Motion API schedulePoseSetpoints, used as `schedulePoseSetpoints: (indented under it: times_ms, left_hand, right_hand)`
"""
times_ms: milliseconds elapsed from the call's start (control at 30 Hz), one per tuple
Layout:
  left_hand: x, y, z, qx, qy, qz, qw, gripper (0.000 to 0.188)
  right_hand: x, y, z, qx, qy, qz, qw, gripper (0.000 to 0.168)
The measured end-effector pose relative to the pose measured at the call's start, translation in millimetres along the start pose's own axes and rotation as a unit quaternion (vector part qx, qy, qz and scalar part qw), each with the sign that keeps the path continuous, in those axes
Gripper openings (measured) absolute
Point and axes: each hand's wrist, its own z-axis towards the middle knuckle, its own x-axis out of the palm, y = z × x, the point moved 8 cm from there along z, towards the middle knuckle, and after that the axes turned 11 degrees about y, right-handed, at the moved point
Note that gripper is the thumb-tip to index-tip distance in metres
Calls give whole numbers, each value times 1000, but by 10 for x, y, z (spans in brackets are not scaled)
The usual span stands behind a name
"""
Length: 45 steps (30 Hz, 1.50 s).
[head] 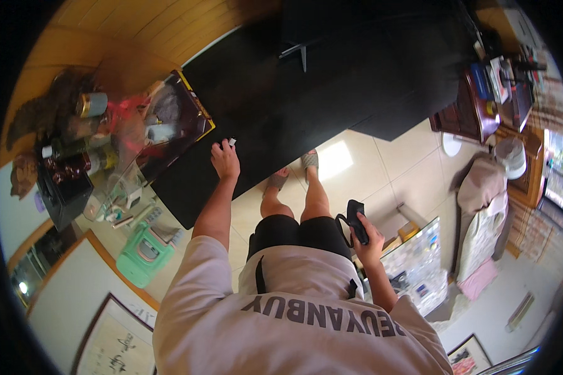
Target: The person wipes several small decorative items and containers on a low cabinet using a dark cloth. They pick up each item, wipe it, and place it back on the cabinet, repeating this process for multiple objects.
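My left hand is over the black cabinet top, near its front edge. Its fingertips are closed around a small white-and-dark object, too small to identify. Low at my right side, my right hand grips a black pouch-like case with a looped wrist strap. A dark red framed panel with a gold border lies on the cabinet just beyond my left hand.
Bottles and other items crowd the left end. A metal stand foot rests farther back. A green plastic pet litter box is on the floor at left. Behind me at right stands a covered table, with a draped sofa beyond.
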Motion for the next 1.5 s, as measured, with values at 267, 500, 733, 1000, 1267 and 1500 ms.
schedulePoseSetpoints:
  times_ms: [267,500,733,1000,1267,1500]
  left_hand:
    - [-66,73,-180,-85,-71,0,994,67]
    - [-336,-899,-1000,64,-79,-52,993,62]
    - [-242,-3254,-2809,407,76,-72,907,68]
    - [-2,-5404,-5436,639,140,-52,755,69]
    - [912,-6523,-7308,734,194,37,649,83]
    - [1695,-7403,-8301,766,168,217,582,94]
  right_hand:
    - [37,-311,-884,108,-70,44,991,43]
    - [49,-955,-1922,244,-215,173,930,39]
    - [-282,-1534,-3210,280,-371,185,866,41]
    - [-438,-2370,-5243,379,-549,213,714,42]
    - [79,-2668,-6761,486,-653,227,535,40]
    - [489,-2760,-7190,538,-678,207,457,39]
